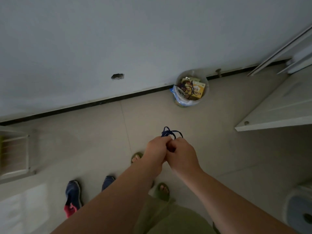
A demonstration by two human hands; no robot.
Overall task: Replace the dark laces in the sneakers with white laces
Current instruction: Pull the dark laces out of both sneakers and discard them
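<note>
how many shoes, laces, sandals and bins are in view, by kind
blue sneakers: 2, one in full view, one partly behind the left arm
dark blue lace: 1 bundle, held by the left hand and the right hand
green sandals: 2, and
waste bin: 1 by the wall
total: 6

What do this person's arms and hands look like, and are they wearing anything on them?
Both arms are bare to the frame's lower edge: no sleeves, gloves, watch, bracelets or rings show. The left hand and right hand are bare too. The picture is dim and slightly blurred, so any fine marks cannot be told.
</note>
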